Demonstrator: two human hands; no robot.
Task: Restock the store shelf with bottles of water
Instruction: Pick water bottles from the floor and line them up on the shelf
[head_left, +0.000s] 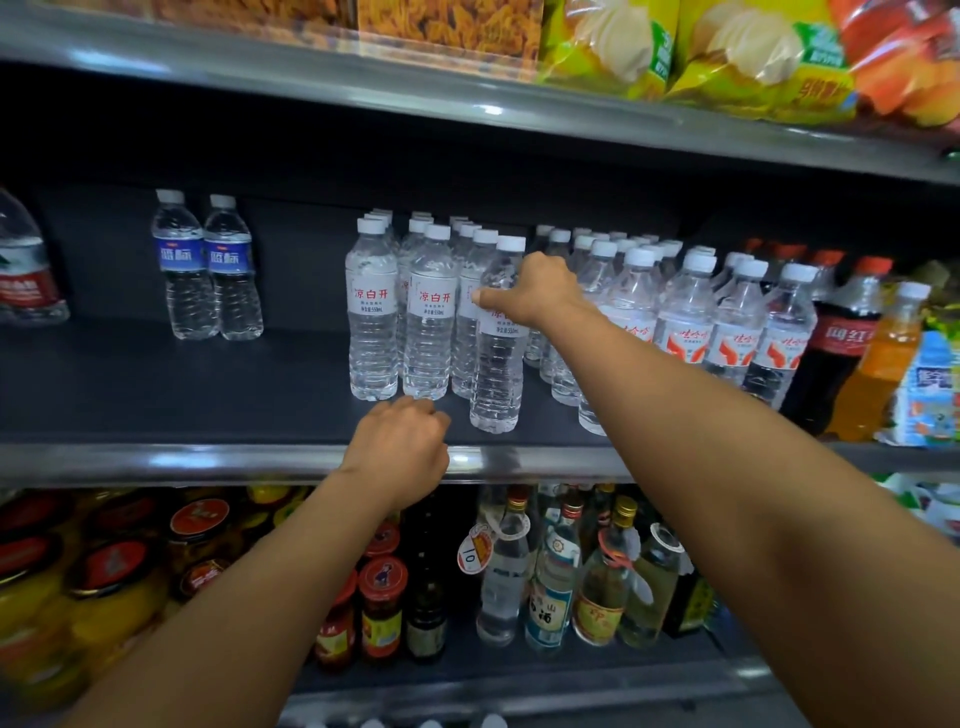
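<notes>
Head view: right hand (540, 291) grasps front bottle (496, 358) near shelf (156, 460) front edge; left hand (400, 447) clenched, empty. A nudge could topple neighbours.

Snack bags (727, 57) lay along the upper shelf's right end. At the middle shelf's right edge stood a dark cola bottle (841, 343) beside an orange drink bottle (878, 364). Red-lidded jars (384, 608) and liquor bottles (550, 571) crowded the bottom shelf.

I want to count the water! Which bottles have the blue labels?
The two water bottles standing alone at the left of the middle shelf have blue labels. The other clear bottles carry white labels with red writing, including the one the right hand grips.
</notes>
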